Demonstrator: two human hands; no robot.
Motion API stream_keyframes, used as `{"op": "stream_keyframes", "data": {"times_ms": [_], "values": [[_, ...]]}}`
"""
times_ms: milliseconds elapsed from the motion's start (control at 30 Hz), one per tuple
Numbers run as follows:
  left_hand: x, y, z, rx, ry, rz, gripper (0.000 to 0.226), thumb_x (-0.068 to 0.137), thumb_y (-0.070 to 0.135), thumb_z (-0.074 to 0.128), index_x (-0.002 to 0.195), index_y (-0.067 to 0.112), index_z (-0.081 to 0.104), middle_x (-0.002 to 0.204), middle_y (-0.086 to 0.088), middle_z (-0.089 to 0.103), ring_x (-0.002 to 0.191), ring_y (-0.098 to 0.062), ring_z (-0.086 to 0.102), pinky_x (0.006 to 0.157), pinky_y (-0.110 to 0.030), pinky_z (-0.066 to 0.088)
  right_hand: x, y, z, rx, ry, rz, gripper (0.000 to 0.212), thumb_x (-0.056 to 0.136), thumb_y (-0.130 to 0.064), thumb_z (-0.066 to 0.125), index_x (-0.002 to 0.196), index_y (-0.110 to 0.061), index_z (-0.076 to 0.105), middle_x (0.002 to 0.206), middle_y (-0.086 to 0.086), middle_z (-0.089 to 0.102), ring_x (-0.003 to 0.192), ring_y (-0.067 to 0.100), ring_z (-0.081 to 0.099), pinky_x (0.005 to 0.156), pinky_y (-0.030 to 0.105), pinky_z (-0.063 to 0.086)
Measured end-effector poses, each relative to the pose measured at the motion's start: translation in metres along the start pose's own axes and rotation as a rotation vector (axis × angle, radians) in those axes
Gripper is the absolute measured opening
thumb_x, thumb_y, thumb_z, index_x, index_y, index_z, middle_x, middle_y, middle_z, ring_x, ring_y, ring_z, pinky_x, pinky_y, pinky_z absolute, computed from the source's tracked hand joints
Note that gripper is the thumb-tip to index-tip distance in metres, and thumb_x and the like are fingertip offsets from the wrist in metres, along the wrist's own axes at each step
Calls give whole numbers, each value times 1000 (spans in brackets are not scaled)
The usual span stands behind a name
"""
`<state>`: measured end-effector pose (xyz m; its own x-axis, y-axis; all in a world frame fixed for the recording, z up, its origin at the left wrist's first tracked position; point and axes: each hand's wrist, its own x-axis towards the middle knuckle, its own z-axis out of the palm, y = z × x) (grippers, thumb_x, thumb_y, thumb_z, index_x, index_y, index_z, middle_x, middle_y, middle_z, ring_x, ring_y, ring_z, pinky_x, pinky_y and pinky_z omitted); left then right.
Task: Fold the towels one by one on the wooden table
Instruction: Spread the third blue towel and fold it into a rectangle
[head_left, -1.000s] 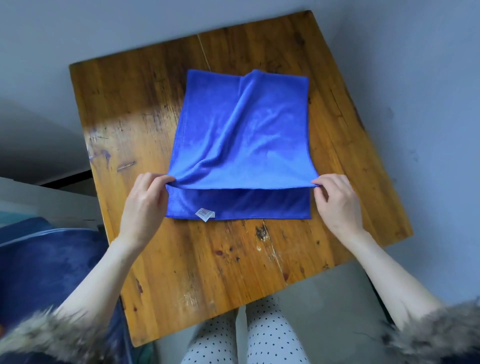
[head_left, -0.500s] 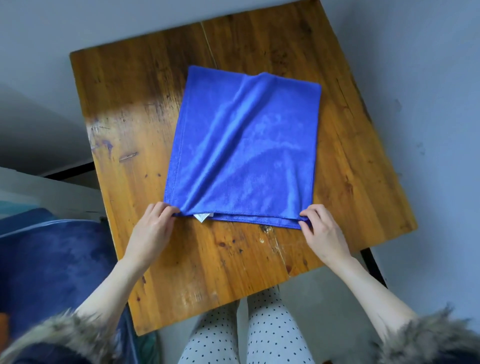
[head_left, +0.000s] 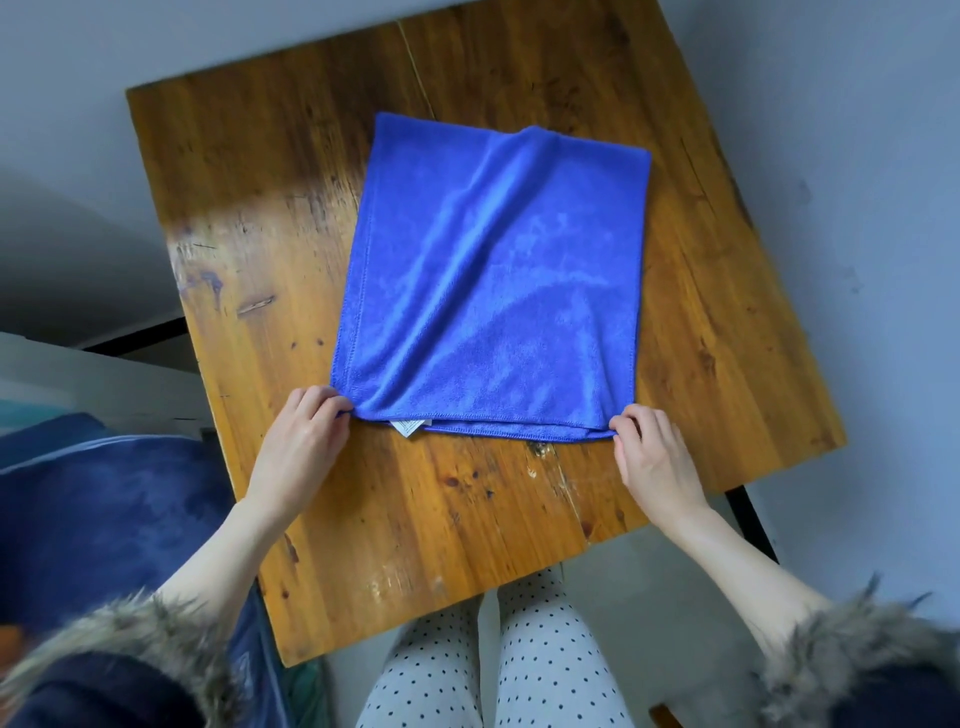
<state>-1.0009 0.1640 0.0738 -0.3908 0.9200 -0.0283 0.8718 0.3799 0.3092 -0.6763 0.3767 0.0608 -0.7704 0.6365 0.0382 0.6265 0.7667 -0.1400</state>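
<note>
Head view, looking down:

- Wooden table (head_left: 260, 218): square top, worn varnish, dark marks and scratches; a seam running from far edge to near edge.
- Blue towel (head_left: 493, 280): lying on the table, centre to far half, doubled over into two layers. Top layer covering almost all of the lower one; only a narrow strip of the lower layer showing along the near edge. Soft diagonal ridges across the upper surface, from the far right corner toward the near left.
- White label (head_left: 409, 426): protruding from between the layers at the near edge, left of centre.
- Left hand (head_left: 301, 447): at the near left corner of the towel, fingers curled, thumb and fingertips pinching the corner of the cloth. Palm down, heel of the hand over the table.
- Right hand (head_left: 649, 457): at the near right corner of the towel, thumb and forefinger closed on the corner, remaining fingers bent alongside.
- Fur-trimmed cuffs (head_left: 852, 644): on both forearms, at the bottom corners of the view.
- Dotted trousers (head_left: 493, 670): knees visible just below the near table edge.
- Dark blue fabric (head_left: 104, 514): left of the table, lower than the top; identity not determinable.
</note>
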Motion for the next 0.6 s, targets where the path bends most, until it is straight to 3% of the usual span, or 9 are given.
{"op": "stream_keyframes", "data": {"times_ms": [67,167,300,400,533,600], "values": [[3,2,-1,-17,-3,-30,15,83,0,63,98,-3,64,95,-17,59,84,-33,55,71,-41,51,5,-4,-2,-34,-22,29,12,87,-8,44,89,-4,56,85,12,56,71,29,55,55,37,45],[7,7,-11,-97,39,-83,16,82,-2,64,98,-3,62,96,-18,59,87,-32,55,72,-39,50,18,-12,-23,130,-49,227,5,82,-3,57,86,-2,54,84,11,55,62,27,54,48,29,38],[23,19,-48,-280,194,-191,11,85,-2,60,96,-1,59,88,-12,59,76,-21,51,69,-29,42,42,-12,-74,408,-34,377,11,90,-9,54,100,-4,53,88,4,55,67,16,51,55,14,35],[49,31,-89,-370,301,-208,9,87,-3,56,94,2,59,87,-10,61,73,-18,50,69,-27,42,68,-7,-120,527,84,379,9,89,-5,55,97,-9,55,83,1,57,65,5,51,57,0,36],[86,46,-166,-496,343,-164,18,93,2,49,93,19,56,87,0,58,73,-12,54,69,-7,40,105,2,-185,637,247,301,26,85,1,56,91,-24,50,81,-2,59,67,8,53,63,3,36],[99,55,-207,-479,341,-66,34,95,0,43,86,32,53,86,4,54,77,2,53,69,0,35,120,7,-220,661,292,225,35,84,1,55,87,-34,51,76,-12,57,70,1,53,65,3,37]]}}
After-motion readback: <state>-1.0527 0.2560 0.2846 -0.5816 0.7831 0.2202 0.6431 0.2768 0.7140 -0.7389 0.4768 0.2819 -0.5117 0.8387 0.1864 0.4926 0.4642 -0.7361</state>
